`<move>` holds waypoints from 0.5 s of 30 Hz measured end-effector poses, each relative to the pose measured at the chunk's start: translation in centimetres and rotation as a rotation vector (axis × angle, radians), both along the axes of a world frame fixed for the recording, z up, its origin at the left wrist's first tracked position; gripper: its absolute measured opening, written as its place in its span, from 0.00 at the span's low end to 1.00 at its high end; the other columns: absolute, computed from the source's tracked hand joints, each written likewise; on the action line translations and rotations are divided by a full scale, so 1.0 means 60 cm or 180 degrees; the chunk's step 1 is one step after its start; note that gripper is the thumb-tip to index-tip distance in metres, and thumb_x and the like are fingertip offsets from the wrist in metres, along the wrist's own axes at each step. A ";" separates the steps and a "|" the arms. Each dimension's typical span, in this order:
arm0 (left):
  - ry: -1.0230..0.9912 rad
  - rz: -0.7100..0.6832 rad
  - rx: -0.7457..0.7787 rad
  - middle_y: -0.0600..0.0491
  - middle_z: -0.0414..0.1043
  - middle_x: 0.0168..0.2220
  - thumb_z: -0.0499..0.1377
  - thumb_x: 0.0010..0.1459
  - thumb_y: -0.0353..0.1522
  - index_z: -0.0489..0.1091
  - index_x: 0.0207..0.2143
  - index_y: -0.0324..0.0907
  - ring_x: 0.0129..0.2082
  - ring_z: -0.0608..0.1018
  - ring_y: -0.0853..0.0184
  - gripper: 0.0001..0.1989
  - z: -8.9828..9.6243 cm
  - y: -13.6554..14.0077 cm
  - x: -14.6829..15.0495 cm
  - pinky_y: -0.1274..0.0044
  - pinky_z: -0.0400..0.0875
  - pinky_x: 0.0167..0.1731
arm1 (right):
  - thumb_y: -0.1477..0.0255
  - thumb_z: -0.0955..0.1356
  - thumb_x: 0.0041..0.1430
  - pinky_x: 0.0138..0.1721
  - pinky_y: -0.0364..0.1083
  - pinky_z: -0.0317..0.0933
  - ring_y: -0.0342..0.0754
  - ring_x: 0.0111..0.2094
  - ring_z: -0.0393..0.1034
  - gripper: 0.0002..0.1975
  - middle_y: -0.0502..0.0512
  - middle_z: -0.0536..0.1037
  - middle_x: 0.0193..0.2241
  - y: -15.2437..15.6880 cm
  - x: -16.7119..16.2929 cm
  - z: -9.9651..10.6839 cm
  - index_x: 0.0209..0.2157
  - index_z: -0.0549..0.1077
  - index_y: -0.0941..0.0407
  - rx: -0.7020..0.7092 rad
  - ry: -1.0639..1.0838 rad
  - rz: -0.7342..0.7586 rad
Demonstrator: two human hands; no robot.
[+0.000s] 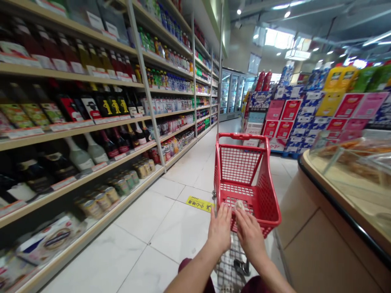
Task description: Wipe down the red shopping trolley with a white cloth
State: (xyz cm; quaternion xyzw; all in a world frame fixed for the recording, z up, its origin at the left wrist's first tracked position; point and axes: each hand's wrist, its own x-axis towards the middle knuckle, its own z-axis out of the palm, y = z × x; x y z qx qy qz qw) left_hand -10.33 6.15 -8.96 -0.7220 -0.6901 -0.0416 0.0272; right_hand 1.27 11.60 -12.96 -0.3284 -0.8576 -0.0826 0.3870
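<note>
A red plastic shopping cart (270, 203) with a grid-patterned basket stands right in front of me. Over its near rim lies my left hand (220, 230), fingers together and bent down at the left corner. Close beside it, my right hand (251, 232) is closed over the middle of the same rim. The palms and thumbs are mostly hidden. A small, pale, crumpled-looking thing (240, 204) shows at the right fingertips; I cannot tell whether it is held or lies in the basket. Below the basket, the cart's lower frame and a dark wheel (242, 267) are partly visible.
Shelves of bottles (91, 150) and cans line the left side. A yellow floor sticker (199, 203) lies left of the cart. At right is a curved counter (324, 219) with a clear cover. Stacked drink cartons (287, 116) stand ahead, glass-door fridges (233, 95) farther back.
</note>
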 end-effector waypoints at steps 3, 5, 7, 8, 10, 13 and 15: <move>-0.0023 0.0024 0.0071 0.46 0.35 0.61 0.45 0.51 0.37 0.35 0.58 0.34 0.60 0.36 0.60 0.35 -0.006 -0.001 -0.007 0.58 0.38 0.55 | 0.80 0.59 0.48 0.44 0.52 0.55 0.52 0.48 0.59 0.24 0.57 0.63 0.51 0.008 0.017 0.005 0.48 0.64 0.53 -0.0028 -0.0183 -0.0263; -0.0018 -0.0010 0.0119 0.47 0.35 0.61 0.45 0.52 0.37 0.34 0.58 0.35 0.60 0.36 0.60 0.35 -0.010 -0.001 -0.010 0.58 0.38 0.55 | 0.81 0.58 0.48 0.48 0.54 0.50 0.51 0.51 0.57 0.24 0.54 0.63 0.52 0.019 0.053 0.005 0.48 0.64 0.51 0.0020 -0.0363 -0.0179; -0.0012 -0.0056 0.0138 0.47 0.35 0.61 0.45 0.52 0.36 0.33 0.58 0.35 0.60 0.36 0.61 0.34 -0.013 0.000 -0.010 0.58 0.37 0.55 | 0.81 0.56 0.48 0.50 0.56 0.46 0.51 0.53 0.54 0.25 0.55 0.63 0.52 0.031 0.101 0.001 0.48 0.64 0.51 0.0143 -0.0349 -0.0176; -0.0015 -0.0070 0.0139 0.47 0.35 0.61 0.44 0.52 0.35 0.33 0.58 0.35 0.60 0.37 0.61 0.34 -0.014 0.000 -0.009 0.58 0.38 0.55 | 0.81 0.56 0.48 0.50 0.58 0.45 0.52 0.53 0.53 0.25 0.56 0.62 0.52 0.035 0.123 -0.002 0.48 0.64 0.53 0.0181 -0.0267 -0.0300; -0.0034 -0.0049 0.0127 0.47 0.34 0.61 0.43 0.53 0.35 0.33 0.58 0.35 0.60 0.37 0.61 0.33 -0.015 0.002 -0.004 0.57 0.38 0.55 | 0.81 0.55 0.48 0.50 0.60 0.45 0.54 0.54 0.51 0.25 0.59 0.61 0.52 0.039 0.150 -0.010 0.48 0.63 0.54 0.0175 -0.0039 -0.0678; -0.0065 0.0038 0.0094 0.47 0.32 0.61 0.44 0.52 0.35 0.33 0.58 0.35 0.60 0.36 0.60 0.33 -0.012 0.003 0.008 0.57 0.38 0.55 | 0.80 0.55 0.51 0.49 0.59 0.48 0.53 0.55 0.51 0.24 0.59 0.61 0.53 0.026 0.115 -0.021 0.49 0.62 0.54 0.0054 0.0168 -0.0753; -0.0087 0.0030 0.0056 0.47 0.32 0.61 0.45 0.52 0.35 0.35 0.58 0.35 0.59 0.35 0.60 0.34 -0.008 0.002 0.014 0.58 0.37 0.55 | 0.79 0.54 0.53 0.49 0.57 0.51 0.51 0.54 0.52 0.22 0.59 0.63 0.52 0.012 0.061 -0.024 0.49 0.62 0.54 0.0066 0.0251 -0.0430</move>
